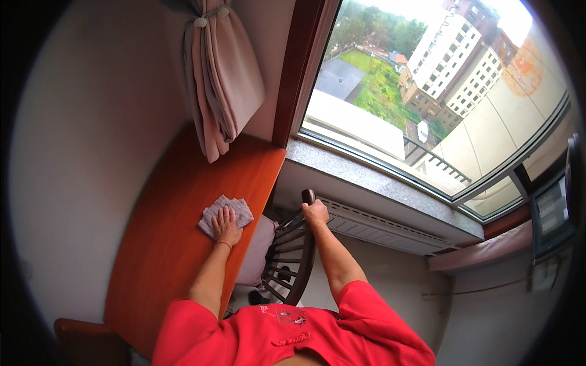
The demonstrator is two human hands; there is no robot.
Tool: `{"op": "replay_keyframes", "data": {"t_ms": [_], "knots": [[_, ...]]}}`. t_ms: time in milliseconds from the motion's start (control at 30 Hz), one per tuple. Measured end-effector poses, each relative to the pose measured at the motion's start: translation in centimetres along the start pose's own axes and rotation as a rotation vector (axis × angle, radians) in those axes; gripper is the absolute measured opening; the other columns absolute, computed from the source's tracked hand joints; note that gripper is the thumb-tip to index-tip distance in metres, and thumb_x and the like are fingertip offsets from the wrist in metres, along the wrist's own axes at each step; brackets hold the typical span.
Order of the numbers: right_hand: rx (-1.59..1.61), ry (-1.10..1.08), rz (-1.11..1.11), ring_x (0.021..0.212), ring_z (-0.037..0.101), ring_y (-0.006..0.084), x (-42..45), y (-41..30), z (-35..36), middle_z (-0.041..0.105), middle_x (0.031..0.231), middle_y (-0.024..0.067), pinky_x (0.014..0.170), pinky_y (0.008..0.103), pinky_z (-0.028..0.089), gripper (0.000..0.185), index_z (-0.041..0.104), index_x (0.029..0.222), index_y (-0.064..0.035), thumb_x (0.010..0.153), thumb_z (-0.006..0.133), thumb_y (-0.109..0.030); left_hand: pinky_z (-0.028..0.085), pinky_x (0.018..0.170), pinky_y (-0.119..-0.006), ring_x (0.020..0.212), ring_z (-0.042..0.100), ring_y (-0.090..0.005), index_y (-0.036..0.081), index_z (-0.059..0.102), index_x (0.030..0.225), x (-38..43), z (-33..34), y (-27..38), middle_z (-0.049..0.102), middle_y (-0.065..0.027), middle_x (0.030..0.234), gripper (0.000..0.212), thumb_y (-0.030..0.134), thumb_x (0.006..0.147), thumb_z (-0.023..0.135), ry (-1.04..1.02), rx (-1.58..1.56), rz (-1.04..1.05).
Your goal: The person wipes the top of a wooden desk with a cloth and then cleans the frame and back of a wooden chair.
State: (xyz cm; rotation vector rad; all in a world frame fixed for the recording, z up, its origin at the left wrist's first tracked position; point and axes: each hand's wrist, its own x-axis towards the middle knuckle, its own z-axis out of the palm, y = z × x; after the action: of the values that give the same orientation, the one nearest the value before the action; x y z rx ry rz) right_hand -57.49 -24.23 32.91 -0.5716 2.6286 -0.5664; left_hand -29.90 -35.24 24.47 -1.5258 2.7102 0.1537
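Note:
A greyish-purple cloth (208, 223) lies spread on a reddish-brown wooden table (169, 238). My left hand (227, 227) holds it down against the tabletop, palm down with the fingers stretched over it. To the right of the table stands a dark wooden chair (307, 261) with a curved, spindled back. My right hand (316, 212) grips the top rail of that back near its far end. A pale pink seat cushion (257, 247) shows on the chair, partly hidden under the table's edge.
Tied curtains (229, 78) hang over the table's far end. Beyond the chair are a stone windowsill (375, 180), a large window (389, 91) and a white radiator (375, 224). Another wooden chair (87, 341) is at lower left. The tiled floor (389, 274) shows at right.

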Motion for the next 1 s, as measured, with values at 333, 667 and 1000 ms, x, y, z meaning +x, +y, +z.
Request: {"op": "replay_keyframes", "data": {"t_ms": [333, 667, 1000], "knots": [[0.045, -0.005, 0.011, 0.098, 0.061, 0.0356, -0.3, 0.7, -0.1, 0.064, 0.101, 0.0215, 0.086, 0.0431, 0.047, 0.045, 0.062, 0.101, -0.0013, 0.075, 0.06, -0.038, 0.009, 0.11, -0.054, 0.138, 0.017, -0.0335, 0.006, 0.032, 0.139, -17.1, 0.1, -2.3, 0.024, -0.0161, 0.147, 0.087, 0.034, 0.068, 0.073, -0.043, -0.01, 0.312], [0.042, 0.006, -0.004, 0.095, 0.063, 0.0356, -0.6, 0.1, 0.0, 0.065, 0.099, 0.0214, 0.084, 0.0435, 0.049, 0.042, 0.061, 0.1, -0.0017, 0.076, 0.059, -0.036, 0.015, 0.112, -0.046, 0.141, 0.011, -0.0283, 0.008, 0.016, 0.146, -27.1, 0.7, -17.9, 0.01, -0.0098, 0.154, 0.079, 0.036, 0.085, 0.057, -0.068, 0.107, -0.631], [0.015, 0.033, 0.001, 0.095, 0.063, 0.0356, -0.4, 0.4, 0.0, 0.065, 0.098, 0.0217, 0.084, 0.0434, 0.049, 0.042, 0.061, 0.1, -0.0005, 0.075, 0.061, -0.035, 0.02, 0.105, -0.054, 0.138, 0.016, -0.0317, 0.012, 0.025, 0.143, -13.0, -2.9, -16.6, 0.017, -0.0134, 0.151, 0.064, 0.045, 0.091, 0.042, -0.043, -0.001, -1.203]]}}
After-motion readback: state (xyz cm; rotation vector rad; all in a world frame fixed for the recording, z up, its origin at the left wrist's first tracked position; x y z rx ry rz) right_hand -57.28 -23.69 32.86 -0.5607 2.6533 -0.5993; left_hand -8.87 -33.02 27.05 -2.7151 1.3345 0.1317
